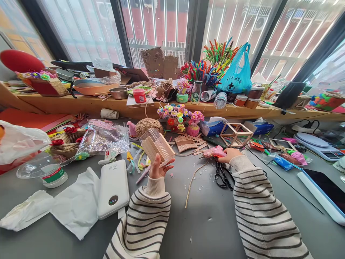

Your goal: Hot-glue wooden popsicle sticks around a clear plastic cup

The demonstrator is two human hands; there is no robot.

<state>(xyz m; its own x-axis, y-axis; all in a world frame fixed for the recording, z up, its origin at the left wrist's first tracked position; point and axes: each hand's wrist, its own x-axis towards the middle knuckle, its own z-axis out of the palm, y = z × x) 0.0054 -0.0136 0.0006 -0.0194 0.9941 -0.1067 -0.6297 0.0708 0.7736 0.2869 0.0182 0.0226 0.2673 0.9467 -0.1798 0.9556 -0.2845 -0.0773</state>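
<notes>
My left hand [158,167] is closed around a clear plastic cup with wooden craft sticks [155,146] along its side, raised above the grey table. At the right, my right hand [231,154] grips a pink glue gun [211,152], its nozzle pointing left. Black-handled scissors [223,177] lie just below that hand. A short piece of twine [192,183] lies between my hands, with small scraps scattered around it. Loose craft sticks [185,142] are piled behind, and a wooden stick frame [237,133] stands beyond my right hand.
A white power bank [113,189] and crumpled tissue [78,203] are left of my left arm. Behind stand a twine ball [149,126] and fuzzy flowers [175,114]. A phone [327,187] and a scale [319,144] are at the right; a black cable [285,187] crosses the table.
</notes>
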